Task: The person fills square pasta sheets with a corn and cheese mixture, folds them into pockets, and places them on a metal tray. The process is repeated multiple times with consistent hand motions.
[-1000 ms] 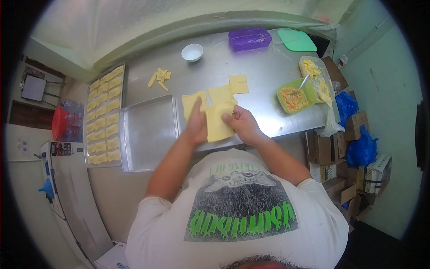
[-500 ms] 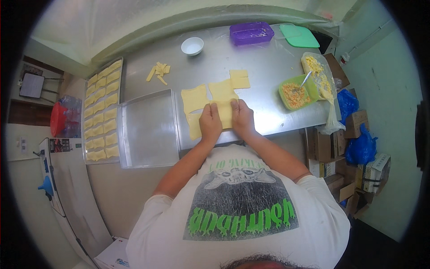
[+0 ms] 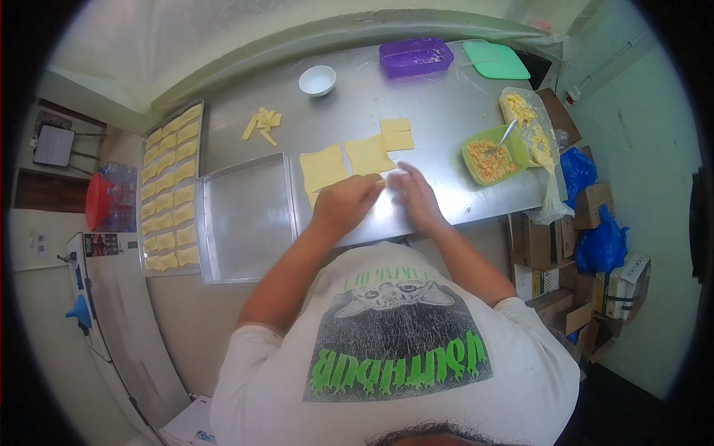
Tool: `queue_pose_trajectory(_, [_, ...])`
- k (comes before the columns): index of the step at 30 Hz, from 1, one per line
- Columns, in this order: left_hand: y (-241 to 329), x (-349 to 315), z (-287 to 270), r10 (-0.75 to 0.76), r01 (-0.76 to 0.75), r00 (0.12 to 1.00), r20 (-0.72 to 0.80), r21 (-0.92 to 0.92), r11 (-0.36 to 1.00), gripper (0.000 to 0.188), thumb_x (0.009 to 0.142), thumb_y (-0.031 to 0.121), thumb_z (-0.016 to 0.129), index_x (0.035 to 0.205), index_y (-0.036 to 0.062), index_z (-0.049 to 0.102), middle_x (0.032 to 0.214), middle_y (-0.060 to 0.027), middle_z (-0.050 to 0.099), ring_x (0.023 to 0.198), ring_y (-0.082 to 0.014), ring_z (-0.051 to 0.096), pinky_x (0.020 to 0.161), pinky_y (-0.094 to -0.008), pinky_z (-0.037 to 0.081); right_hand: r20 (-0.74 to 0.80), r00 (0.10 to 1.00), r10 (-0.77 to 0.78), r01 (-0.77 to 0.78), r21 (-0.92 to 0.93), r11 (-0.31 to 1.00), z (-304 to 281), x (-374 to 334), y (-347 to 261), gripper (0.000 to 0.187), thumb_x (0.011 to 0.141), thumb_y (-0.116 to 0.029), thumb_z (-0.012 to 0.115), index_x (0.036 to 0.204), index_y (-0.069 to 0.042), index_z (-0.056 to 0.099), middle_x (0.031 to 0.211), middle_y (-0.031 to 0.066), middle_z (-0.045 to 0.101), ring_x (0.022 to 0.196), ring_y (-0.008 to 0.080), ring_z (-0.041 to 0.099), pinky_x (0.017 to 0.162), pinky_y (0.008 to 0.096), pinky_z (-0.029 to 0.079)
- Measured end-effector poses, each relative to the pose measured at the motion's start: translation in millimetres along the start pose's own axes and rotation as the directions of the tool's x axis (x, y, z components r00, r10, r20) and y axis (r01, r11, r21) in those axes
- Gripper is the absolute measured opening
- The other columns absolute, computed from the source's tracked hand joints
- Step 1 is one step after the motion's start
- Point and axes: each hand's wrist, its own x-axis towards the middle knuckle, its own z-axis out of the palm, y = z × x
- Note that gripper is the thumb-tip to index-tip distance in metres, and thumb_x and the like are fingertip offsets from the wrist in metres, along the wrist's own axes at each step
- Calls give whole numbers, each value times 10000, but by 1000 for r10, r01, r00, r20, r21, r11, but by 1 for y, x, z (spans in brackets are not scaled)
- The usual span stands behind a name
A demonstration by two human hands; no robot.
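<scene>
My left hand is closed in a pinch over the near part of the metal table. A bit of pale yellow dough shows at its fingertips; most of it is hidden. Close beside it my right hand is open, fingers apart and slightly blurred, with nothing seen in it. Just beyond my hands lie a flat dough square and another dough square. Smaller dough pieces touch the second one's far right corner. Part of one more sheet shows beneath my left wrist.
Left of my hands are a bare metal tray and a tray of dough pieces in rows. Dough strips, a white bowl and a purple container stand farther back. At right is a green tub of orange filling with a spoon.
Both hands held a dough sheet side by side at the near edge. My right hand has let go and opened, moving slightly right; my left has turned inward, pinching. The sheet no longer shows spread between them.
</scene>
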Motion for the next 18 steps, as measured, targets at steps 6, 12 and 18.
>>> queue_pose_trajectory(6, [21, 40, -41, -18, -140, 867, 497, 279, 950, 273, 979, 408, 598, 971, 141, 656, 836, -79, 714, 751, -303, 684, 645, -418, 520, 477, 812, -335, 572, -542, 616, 10, -14, -78, 491, 912, -150, 675, 1372, -46, 538, 1228, 119, 678, 1091, 245, 652, 946, 367, 514])
queue_pose_trajectory(12, [6, 75, -108, -204, 260, 836, 510, -41, 965, 524, 980, 558, 523, 1183, 89, 636, 820, -120, 720, 792, -292, 731, 734, -451, 552, 547, 832, -95, -24, 207, 978, 29, -39, -94, 367, 1020, -220, 634, 1280, 36, 595, 1147, 75, 693, 1047, 129, 649, 933, 297, 523])
queue_pose_trajectory(18, [-9, 19, 0, -326, 513, 637, 698, -700, -496, 732, 1037, 634, 282, 1328, 11, 534, 1201, -105, 670, 1115, -228, 671, 882, -361, 586, 403, 915, 13, -128, 259, 957, 24, -21, -67, 350, 1027, -191, 605, 1295, 32, 582, 1170, 78, 688, 1055, 141, 652, 936, 309, 523])
